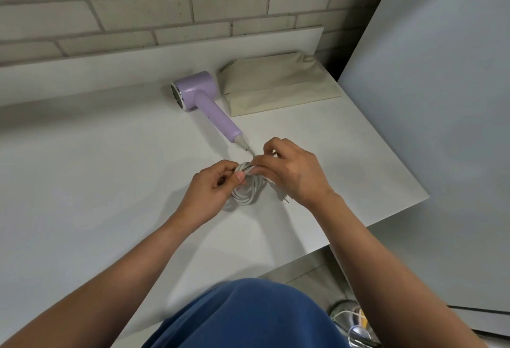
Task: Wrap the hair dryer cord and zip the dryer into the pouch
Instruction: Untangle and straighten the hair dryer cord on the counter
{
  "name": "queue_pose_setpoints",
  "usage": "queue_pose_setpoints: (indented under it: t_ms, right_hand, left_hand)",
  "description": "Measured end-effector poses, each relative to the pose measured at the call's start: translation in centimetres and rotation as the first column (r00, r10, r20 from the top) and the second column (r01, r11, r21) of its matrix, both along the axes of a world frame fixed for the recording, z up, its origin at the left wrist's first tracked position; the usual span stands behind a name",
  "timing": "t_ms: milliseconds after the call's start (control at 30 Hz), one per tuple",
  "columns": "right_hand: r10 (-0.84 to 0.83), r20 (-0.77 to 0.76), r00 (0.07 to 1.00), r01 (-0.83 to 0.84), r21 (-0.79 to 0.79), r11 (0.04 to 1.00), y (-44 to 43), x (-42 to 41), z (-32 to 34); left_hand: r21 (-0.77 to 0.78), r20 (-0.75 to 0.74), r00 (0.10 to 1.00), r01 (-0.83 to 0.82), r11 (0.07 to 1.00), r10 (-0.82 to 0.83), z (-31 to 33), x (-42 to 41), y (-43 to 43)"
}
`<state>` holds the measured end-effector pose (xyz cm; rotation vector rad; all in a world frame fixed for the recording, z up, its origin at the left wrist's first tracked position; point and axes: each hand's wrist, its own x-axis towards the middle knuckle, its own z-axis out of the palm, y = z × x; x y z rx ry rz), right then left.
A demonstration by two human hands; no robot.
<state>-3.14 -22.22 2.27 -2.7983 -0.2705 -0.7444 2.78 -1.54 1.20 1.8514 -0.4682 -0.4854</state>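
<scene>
- The fingers [239,177] of the left hand [214,187] are pressed together and pinch the top of the coiled cord [248,191], where the loops are gathered.
- The fingers [265,161] of the right hand [292,172] are curled over the same gathered part, just beside the left ones. They seem to pinch a strand of cord there, but the fingertips are hidden, so I cannot tell exactly which strand.
- The coil hangs under both hands and its lower loops rest on the white counter [110,182]. The plug [284,198] lies on the counter at the right of the coil, under the right wrist.
- A short free piece of cord goes from the hands to the far side and joins the handle of the purple hair dryer [205,99], which lies on the counter with its head to the far left.
- The beige pouch [276,85] lies flat just to the right of the dryer head, touching it or nearly so. I judge the dryer is not yet packed.
- What could go wrong: if one hand lets go before the coil is secured, the loops may spring open and spread on the counter.
- The free piece is short, so a strong pull on the coil may drag the dryer toward the near side or bend the cord sharply at the handle end.
- The loose plug may catch in the loops.
</scene>
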Motion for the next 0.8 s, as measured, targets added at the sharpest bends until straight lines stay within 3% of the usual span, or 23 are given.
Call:
queue_pose_setpoints:
  t_ms: [167, 300, 400, 467, 567, 633, 800]
  right_hand:
    - [-0.238, 0.079, 0.968, 0.189, 0.394, 0.899, -1.5, 0.7, 1.5]
    - [-0.287, 0.054, 0.956, 0.236, 0.435, 0.869, -2.0, 0.8, 1.5]
    - [-0.323, 0.049, 0.945, 0.283, 0.369, 0.885, -1.9, 0.5, 1.4]
    - [-0.298, 0.042, 0.954, 0.280, 0.237, 0.930, -1.5, 0.1, 1.8]
    - [-0.082, 0.026, 0.996, 0.082, -0.014, 0.997, -0.1, -0.1, 1.9]
    - [0.060, -0.008, 0.998, -0.061, -0.150, 0.987, 0.5, 0.3, 1.2]
    - [0.063, 0.008, 0.998, -0.061, -0.141, 0.988, 0.4, 0.9, 0.7]
  left_hand:
    - [0.004, 0.031, 0.999, -0.017, 1.000, 0.017, -0.6, 0.7, 0.2]
    - [-0.024, 0.046, 0.997, -0.054, 0.998, 0.055, -0.7, 0.3, -0.6]
    - [-0.052, 0.025, 0.997, -0.072, 0.996, 0.073, -0.8, 0.1, -0.9]
    - [-0.047, 0.019, 0.997, -0.079, 0.996, 0.080, -1.0, 0.0, -1.0]
    - [-0.056, 0.008, 0.996, -0.092, 0.994, 0.092, -1.1, -0.1, -1.2]
    - [-0.071, 0.000, 0.995, -0.098, 0.993, 0.098, -1.0, -0.2, -1.1]
    - [-0.070, -0.018, 0.996, -0.083, 0.994, 0.082, -0.9, -0.3, -0.5]
